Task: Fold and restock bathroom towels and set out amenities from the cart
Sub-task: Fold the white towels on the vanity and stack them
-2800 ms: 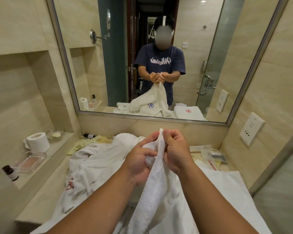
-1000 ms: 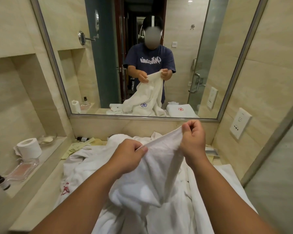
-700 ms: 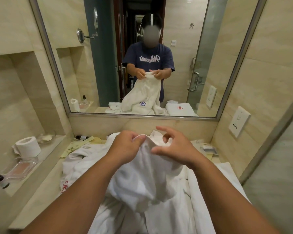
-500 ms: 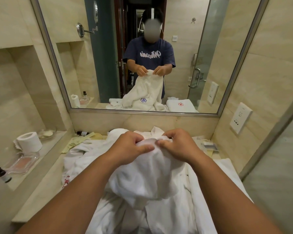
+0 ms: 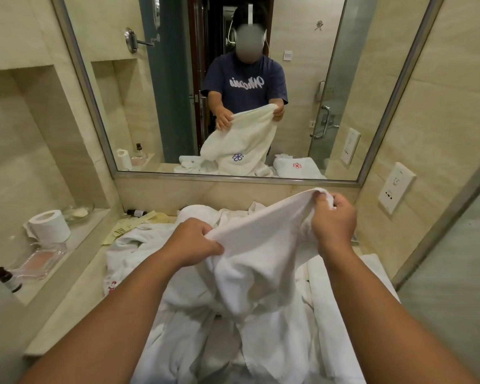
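I hold the towel [image 5: 261, 245] lifted over the middle of the surface [image 5: 75, 309]. Its top hem is stretched between my hands, and the rest sags onto the heap of other towels [image 5: 139, 245] that covers most of the surface.

My left hand [image 5: 194, 239] has its fingers [image 5: 215, 245] curled tight round a bunch of the hem, lower and nearer to me. My right hand [image 5: 334, 220] pinches the other end of the hem, higher and toward the back-right corner.

This is terry cloth, soft and limp with no stiffness at all. It hangs in a deep belly between the two grips and will crease wherever its weight pulls it. It looks light enough for a pinch to carry, the nap should grip rather than slip, and there is nothing to break.

The trouble I expect is its bulk and finding the true corners. I judge my left grip is on gathered cloth, not a corner, so I would work along the hem to the corner before shaking it flat. The mirror [image 5: 178, 106] shows a blue emblem [image 5: 236, 157] low on the hanging side, which I think should end up facing outward.
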